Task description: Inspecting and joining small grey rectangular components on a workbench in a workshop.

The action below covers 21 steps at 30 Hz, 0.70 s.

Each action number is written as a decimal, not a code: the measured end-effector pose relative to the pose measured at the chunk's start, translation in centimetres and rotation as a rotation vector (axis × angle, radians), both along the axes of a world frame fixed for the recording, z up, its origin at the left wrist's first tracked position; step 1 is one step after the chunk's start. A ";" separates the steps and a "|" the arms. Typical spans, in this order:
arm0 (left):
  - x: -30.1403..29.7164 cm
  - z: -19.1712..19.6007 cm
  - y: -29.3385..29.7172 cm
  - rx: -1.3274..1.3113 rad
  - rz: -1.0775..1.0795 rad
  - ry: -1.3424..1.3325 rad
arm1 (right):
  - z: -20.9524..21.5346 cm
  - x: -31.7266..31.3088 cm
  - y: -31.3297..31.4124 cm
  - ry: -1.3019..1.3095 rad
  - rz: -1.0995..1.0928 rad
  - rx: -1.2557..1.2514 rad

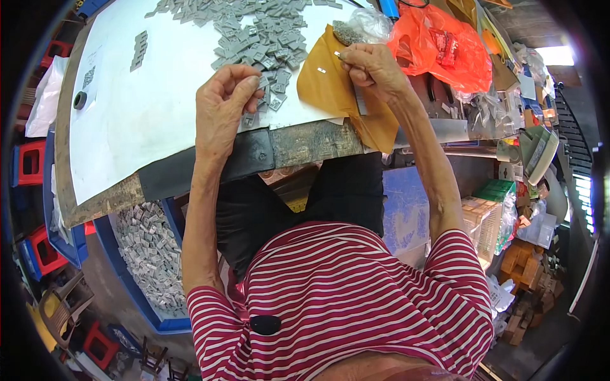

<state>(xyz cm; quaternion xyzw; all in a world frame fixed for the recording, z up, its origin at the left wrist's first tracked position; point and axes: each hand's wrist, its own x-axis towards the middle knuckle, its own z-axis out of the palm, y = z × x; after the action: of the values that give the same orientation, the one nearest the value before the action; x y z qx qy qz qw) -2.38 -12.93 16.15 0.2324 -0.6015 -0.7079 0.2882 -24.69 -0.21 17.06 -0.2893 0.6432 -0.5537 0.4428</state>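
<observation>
My left hand (222,105) is closed in a pinch at the near edge of a heap of small flat grey pieces (257,38). A small grey piece (263,82) shows at its thumb tip. To the right, my right hand (376,70) pinches a tiny pale metal-looking piece (339,55) between thumb and forefinger. Under that hand lies a sheet of brown paper (324,82), which hangs over the table's front edge. Another tiny pale piece (321,70) rests on the paper. A mound of small dark grey bits (346,33) sits at the paper's far end.
White sheeting (146,108) covers the worktable, with a short row of grey pieces (138,51) and a dark tape ring (79,100) at left. A red plastic bag (445,47) lies at right. A blue bin (149,260) full of grey pieces stands below.
</observation>
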 end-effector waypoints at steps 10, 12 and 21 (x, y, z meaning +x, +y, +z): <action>1.3 0.0 2.1 0.118 -0.067 0.034 | 1.5 3.3 0.6 -0.048 0.088 -0.011; 1.4 -0.2 2.7 0.124 -0.051 0.096 | 2.7 5.3 0.7 -0.093 0.144 -0.002; 1.6 -0.2 4.4 0.121 -0.035 0.089 | 3.1 8.7 0.7 -0.051 0.253 0.049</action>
<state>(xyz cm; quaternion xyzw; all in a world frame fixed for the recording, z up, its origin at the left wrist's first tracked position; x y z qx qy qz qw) -0.75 -8.50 15.95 0.2073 -0.5481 -0.7576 0.2877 -15.96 0.47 20.19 -0.3430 0.6033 -0.4849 0.5322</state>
